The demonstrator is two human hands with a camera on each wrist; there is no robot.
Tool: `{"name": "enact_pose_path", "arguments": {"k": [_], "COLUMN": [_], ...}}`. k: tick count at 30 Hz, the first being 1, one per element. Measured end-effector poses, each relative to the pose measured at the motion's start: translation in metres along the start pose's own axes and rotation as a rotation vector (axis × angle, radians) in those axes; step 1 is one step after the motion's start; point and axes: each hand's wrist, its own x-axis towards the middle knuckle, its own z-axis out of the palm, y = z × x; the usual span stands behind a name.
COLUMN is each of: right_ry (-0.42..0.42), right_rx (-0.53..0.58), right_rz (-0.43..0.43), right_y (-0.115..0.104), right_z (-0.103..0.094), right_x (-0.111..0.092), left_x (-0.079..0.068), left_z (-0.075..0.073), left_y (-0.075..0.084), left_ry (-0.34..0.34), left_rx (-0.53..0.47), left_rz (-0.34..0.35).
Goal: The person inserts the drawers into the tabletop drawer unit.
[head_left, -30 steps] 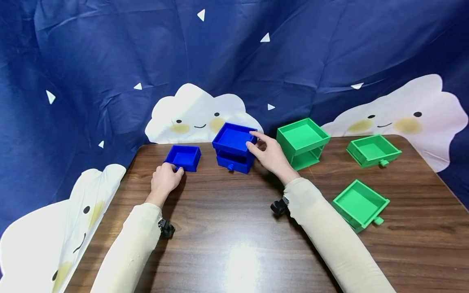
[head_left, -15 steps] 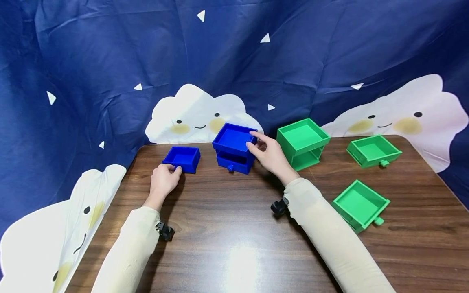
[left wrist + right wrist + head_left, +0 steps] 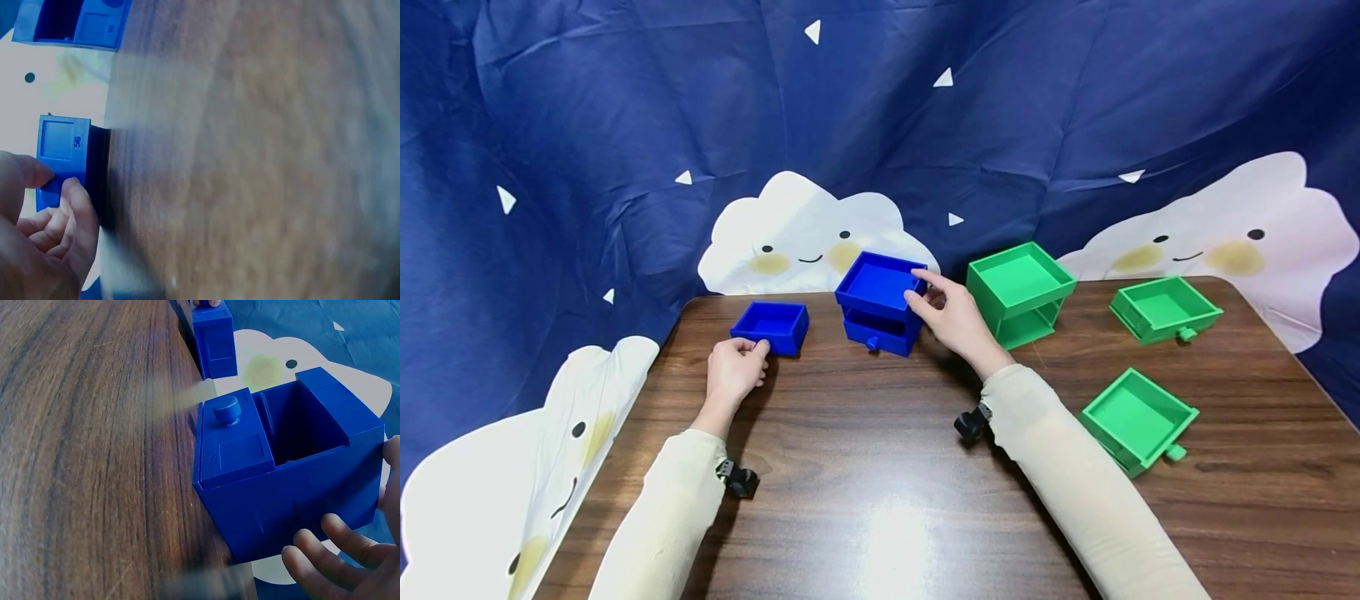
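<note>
My left hand [image 3: 735, 371] pinches the knob of a small blue drawer [image 3: 775, 325] at the table's back left. In the left wrist view, thumb and fingers close on the knob of this drawer [image 3: 60, 142], below the recessed panel on its front. To its right stands a blue two-level cabinet [image 3: 880, 283] with a tray top. Its lower level holds a drawer with a round knob [image 3: 226, 409]; the level above is an open slot. My right hand [image 3: 957, 318] holds the cabinet by its upper right edge, with several fingers spread along the side wall in the right wrist view.
Right of the blue cabinet stands a green cabinet [image 3: 1011, 292] with an open front. Two green drawers lie on the right: one farther back [image 3: 1165, 308], one nearer [image 3: 1138, 421]. A dark blue cloth [image 3: 880, 108] with white clouds hangs behind the wooden table [image 3: 850, 467].
The left hand has drawn the small blue drawer slightly toward me and to the left. The right hand and the blue cabinet have stayed in place.
</note>
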Motion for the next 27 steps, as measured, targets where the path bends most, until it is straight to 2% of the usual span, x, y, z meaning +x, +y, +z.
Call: {"name": "enact_pose_path", "arguments": {"k": [3, 9, 18, 27], "right_ry": [0.002, 0.008, 0.006, 0.0], "right_rx": [0.001, 0.003, 0.002, -0.002], "right_rz": [-0.001, -0.003, 0.002, 0.005], "right_y": [0.0002, 0.0001, -0.0012, -0.0017], "right_z": [-0.0002, -0.0006, -0.0006, -0.001], "right_x": [-0.0003, -0.0004, -0.0006, -0.0004], "left_x": [-0.0021, -0.0047, -0.0042, -0.007], "left_z": [0.0005, 0.0009, 0.0004, 0.0023], "left_y": [0.0012, 0.0017, 0.0003, -0.0031], "left_ry": [0.001, -0.043, -0.079, -0.053], "left_rx": [-0.109, -0.287, -0.457, -0.568], "left_rz": [-0.048, -0.126, -0.217, -0.269]}}
